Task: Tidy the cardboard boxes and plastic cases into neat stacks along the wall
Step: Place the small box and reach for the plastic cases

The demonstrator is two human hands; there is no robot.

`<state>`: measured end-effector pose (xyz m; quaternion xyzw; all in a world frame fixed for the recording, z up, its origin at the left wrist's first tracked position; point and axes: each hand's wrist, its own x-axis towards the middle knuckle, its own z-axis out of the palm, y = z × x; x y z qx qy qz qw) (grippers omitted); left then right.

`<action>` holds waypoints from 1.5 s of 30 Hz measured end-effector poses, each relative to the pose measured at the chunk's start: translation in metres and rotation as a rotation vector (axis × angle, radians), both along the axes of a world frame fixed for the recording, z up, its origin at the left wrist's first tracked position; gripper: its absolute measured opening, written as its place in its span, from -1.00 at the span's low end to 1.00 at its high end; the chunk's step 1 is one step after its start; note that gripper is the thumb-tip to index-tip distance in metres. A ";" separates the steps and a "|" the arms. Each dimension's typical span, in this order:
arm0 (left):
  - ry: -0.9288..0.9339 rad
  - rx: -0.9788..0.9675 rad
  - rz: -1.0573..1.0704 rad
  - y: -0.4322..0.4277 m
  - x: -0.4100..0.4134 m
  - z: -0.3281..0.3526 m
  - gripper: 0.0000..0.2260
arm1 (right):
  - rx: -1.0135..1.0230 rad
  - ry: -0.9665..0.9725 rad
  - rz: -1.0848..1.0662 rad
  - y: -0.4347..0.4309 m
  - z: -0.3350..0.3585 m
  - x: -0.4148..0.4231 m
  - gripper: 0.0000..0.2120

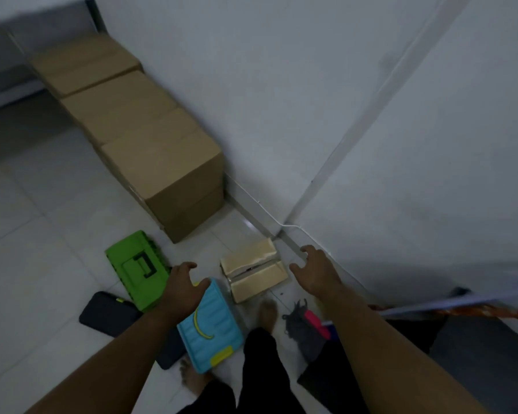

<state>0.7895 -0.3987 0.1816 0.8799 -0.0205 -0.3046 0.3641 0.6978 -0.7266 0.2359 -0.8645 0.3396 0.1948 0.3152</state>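
Looking down, head view: both arms reach toward the room corner, over a tiled floor [27,204].
Left hand [183,286]: fingers spread and loosely bent, holding nothing; it hangs over the upper edge of the blue plastic case [213,327], and I cannot tell if it touches it.
Right hand [314,271]: spread in the same way and empty, just right of the small cardboard box [253,270].
Small cardboard box: on the floor near the corner, just off the wall [281,85], between the two hands; its top flaps gape along the middle seam.
Likely handling: probably light; its sides look stiff, but the glossy, taped-looking flaps are creased and would give under pressure.
Where to hold: palms on two opposite side walls, low down, not on the loose flaps.
Large cardboard boxes [138,127]: already stacked in a row along the wall.
Green plastic case [135,264]: flat on the floor, handle recess up, rigid.
Dark grey case [106,313]: partly under the green and blue cases.
Blue plastic case: ribbed and hard, with a yellow latch [221,354]; best gripped by its long edges.
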 end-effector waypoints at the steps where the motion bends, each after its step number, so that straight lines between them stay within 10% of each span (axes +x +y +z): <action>1: 0.030 -0.005 0.025 -0.007 0.002 -0.011 -0.42 | 0.015 0.008 0.004 -0.008 -0.019 0.008 -0.35; 10: 0.170 0.000 0.212 -0.087 0.005 -0.199 -0.43 | 0.159 0.092 0.035 -0.075 -0.245 0.074 -0.31; 22: 0.479 -0.025 0.507 -0.150 0.011 -0.485 0.06 | 0.204 0.185 0.009 -0.131 -0.517 0.104 -0.12; 28: 0.565 -0.065 0.587 -0.172 0.010 -0.525 -0.45 | 0.327 0.233 -0.125 -0.128 -0.586 0.101 -0.06; 45: 0.317 -0.201 0.780 -0.129 0.201 -0.512 -0.56 | 0.231 -0.060 0.062 -0.065 -0.580 0.323 -0.11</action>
